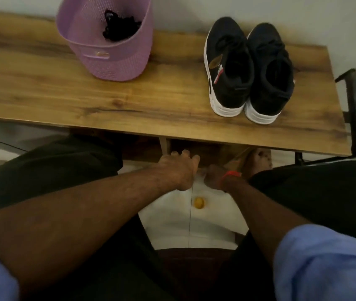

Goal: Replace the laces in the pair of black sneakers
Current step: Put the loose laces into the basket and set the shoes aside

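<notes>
Both sneakers [248,68] sit laced, well beyond the left hand [179,170], which grips the table [107,101] edge. Whether the right hand [216,177] holds anything I cannot tell. Reach forward and right, and undo one shoe first.

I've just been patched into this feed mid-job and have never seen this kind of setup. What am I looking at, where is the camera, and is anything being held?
There is no machine here: a person wears one camera on the head, looking down past both bare forearms. The wooden table carries a purple basket with a dark tangle inside, possibly laces, and the pair of black sneakers side by side, heels toward the person. Both appear laced. The left hand and right hand are low, at the table's near edge, by something white below it. The left fingers curl at that edge; whether either hand grips anything is unclear. Neither touches the sneakers.
</notes>
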`<state>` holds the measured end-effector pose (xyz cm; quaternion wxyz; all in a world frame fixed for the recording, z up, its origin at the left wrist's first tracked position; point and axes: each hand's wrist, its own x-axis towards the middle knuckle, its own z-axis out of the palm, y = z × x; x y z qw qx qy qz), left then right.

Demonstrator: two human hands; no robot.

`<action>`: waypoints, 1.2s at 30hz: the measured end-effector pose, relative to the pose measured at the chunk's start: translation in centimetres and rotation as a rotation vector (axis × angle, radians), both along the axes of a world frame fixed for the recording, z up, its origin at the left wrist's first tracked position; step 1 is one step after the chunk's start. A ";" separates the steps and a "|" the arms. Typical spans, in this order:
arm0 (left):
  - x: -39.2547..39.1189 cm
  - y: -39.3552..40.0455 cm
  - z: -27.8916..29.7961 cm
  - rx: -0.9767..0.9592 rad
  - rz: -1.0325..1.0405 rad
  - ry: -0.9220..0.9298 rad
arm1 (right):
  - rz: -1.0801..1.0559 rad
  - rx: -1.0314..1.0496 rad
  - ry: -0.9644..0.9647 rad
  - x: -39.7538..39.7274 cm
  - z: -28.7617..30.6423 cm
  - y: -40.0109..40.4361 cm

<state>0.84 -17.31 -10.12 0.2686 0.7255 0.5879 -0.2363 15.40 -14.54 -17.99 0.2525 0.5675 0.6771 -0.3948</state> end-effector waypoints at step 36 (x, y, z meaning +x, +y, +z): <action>-3.3 1.5 -3.9 -0.319 0.166 -0.054 | -0.227 0.035 0.208 -3.2 -9.2 -4.0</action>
